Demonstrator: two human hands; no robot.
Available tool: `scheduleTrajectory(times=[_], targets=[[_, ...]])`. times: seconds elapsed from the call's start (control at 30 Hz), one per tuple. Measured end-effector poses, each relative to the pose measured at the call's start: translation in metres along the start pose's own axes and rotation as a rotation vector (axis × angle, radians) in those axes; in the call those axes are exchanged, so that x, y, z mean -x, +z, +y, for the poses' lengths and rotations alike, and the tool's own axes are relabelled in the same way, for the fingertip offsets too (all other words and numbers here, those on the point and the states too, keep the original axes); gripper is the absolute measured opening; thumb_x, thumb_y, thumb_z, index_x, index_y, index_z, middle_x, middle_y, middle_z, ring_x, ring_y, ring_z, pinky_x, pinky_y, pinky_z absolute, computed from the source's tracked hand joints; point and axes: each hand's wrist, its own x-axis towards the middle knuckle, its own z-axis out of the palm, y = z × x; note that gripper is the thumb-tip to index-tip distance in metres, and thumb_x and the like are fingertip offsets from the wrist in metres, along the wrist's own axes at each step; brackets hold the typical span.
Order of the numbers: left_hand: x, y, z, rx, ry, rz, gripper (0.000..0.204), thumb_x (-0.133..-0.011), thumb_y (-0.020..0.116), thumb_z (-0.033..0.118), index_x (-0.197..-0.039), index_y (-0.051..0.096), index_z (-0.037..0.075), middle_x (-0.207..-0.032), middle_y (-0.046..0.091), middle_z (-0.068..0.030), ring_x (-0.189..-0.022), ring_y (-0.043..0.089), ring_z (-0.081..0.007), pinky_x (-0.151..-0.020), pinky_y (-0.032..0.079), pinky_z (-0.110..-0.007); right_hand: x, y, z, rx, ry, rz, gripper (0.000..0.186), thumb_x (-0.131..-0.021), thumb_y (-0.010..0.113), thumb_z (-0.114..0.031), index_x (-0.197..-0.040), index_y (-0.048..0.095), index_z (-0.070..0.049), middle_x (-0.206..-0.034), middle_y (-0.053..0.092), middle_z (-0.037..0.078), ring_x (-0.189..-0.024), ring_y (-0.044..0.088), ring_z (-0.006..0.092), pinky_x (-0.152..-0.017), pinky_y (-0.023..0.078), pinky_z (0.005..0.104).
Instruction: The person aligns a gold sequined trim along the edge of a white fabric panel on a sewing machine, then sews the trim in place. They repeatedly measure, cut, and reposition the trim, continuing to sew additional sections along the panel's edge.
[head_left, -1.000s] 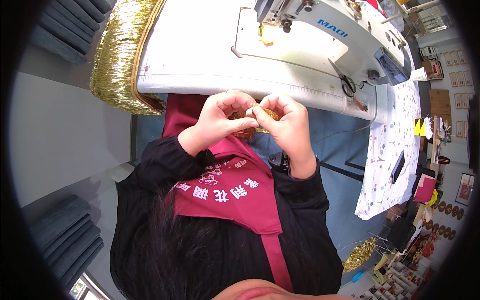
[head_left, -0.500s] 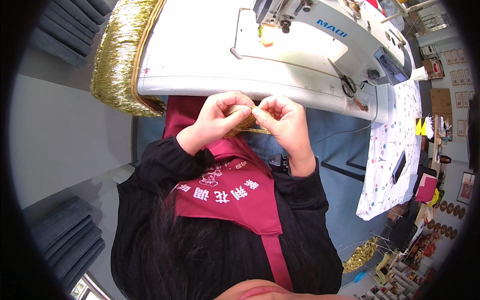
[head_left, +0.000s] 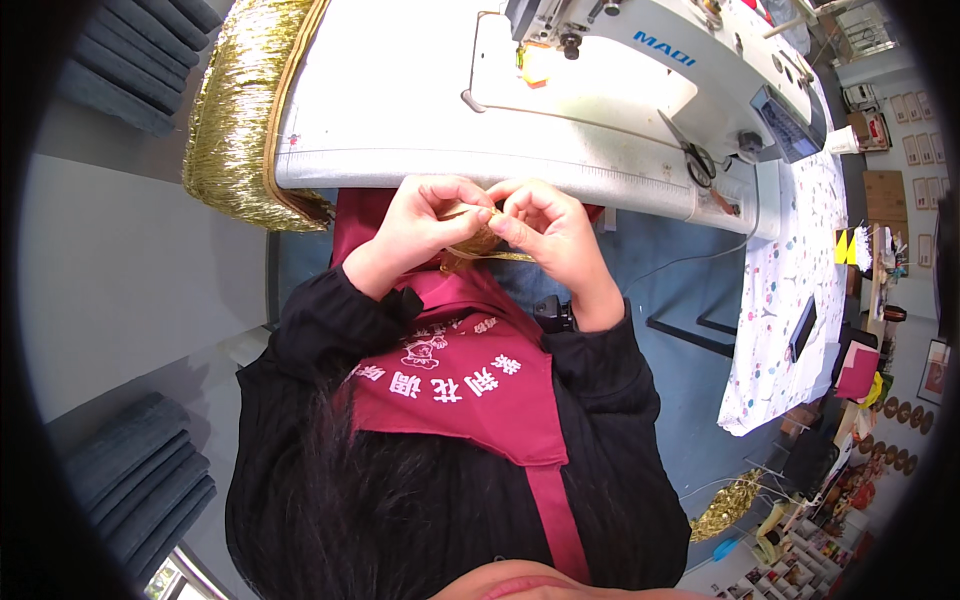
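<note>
Just off the front edge of the sewing table, both hands meet in front of the dark red apron. My left hand is closed, thumb against fingers, pinching a gold trim. Close beside it, my right hand pinches the same trim between thumb and bent forefinger. A bunch of gold strands hangs below the fingertips, with a thin gold strip crossing under my right hand. The fingers partly cover the trim, so its exact form at the pinch is hidden.
A white sewing machine stands on the table, with black-handled scissors nearby. Gold tinsel fringe drapes over the table's left end. At right, a patterned cloth bears a dark phone-like slab. More gold tinsel lies lower right.
Both hands have shifted slightly left and up toward the table edge, still pinching the gold trim. The right wrist has turned a little and the right fingers are more curled.
</note>
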Motion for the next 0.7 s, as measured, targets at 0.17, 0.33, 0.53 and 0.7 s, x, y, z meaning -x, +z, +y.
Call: scheduleTrajectory(times=[0.17, 0.33, 0.53, 0.7], targets=[[0.005, -0.01, 0.019, -0.291, 0.074, -0.051, 0.003, -0.087, 0.072, -0.001, -0.09, 0.072, -0.002, -0.092, 0.073, -0.0078, -0.084, 0.065, -0.012, -0.078, 0.051, -0.027, -0.007, -0.003, 0.008, -0.045, 0.101, -0.197, 0.021, -0.098, 0.076, -0.02, -0.093, 0.065, -0.003, -0.084, 0.064, -0.005, -0.073, 0.051, 0.0018, -0.066, 0.045, 0.0204], [0.012, -0.027, 0.031, -0.564, 0.222, 0.07, 0.003, -0.084, 0.073, -0.001, -0.086, 0.071, -0.001, -0.085, 0.067, -0.0028, -0.072, 0.054, -0.0084, -0.064, 0.041, -0.025, -0.008, -0.008, 0.009, 0.116, 0.044, -0.138, 0.021, -0.098, 0.075, -0.021, -0.092, 0.067, -0.002, -0.081, 0.063, -0.005, -0.072, 0.052, 0.0017, -0.064, 0.044, 0.0215], [0.029, -0.078, 0.058, -0.672, 0.321, 0.248, 0.003, -0.088, 0.072, -0.001, -0.088, 0.069, -0.003, -0.085, 0.067, -0.0037, -0.071, 0.054, -0.0076, -0.06, 0.039, -0.024, 0.0, -0.016, -0.005, 0.171, 0.0, -0.025, 0.02, -0.098, 0.074, -0.019, -0.091, 0.071, 0.0, -0.081, 0.066, 0.001, -0.074, 0.058, 0.006, -0.069, 0.048, 0.0248], [0.048, -0.142, 0.096, -0.895, 0.431, 0.416, 0.004, -0.092, 0.072, 0.001, -0.09, 0.07, -0.002, -0.088, 0.061, 0.0001, -0.071, 0.048, -0.0038, -0.06, 0.035, -0.021, 0.017, -0.003, -0.023, 0.272, -0.058, 0.018, 0.016, -0.098, 0.073, -0.014, -0.094, 0.07, 0.002, -0.089, 0.064, 0.004, -0.075, 0.057, 0.0082, -0.069, 0.048, 0.0259]])
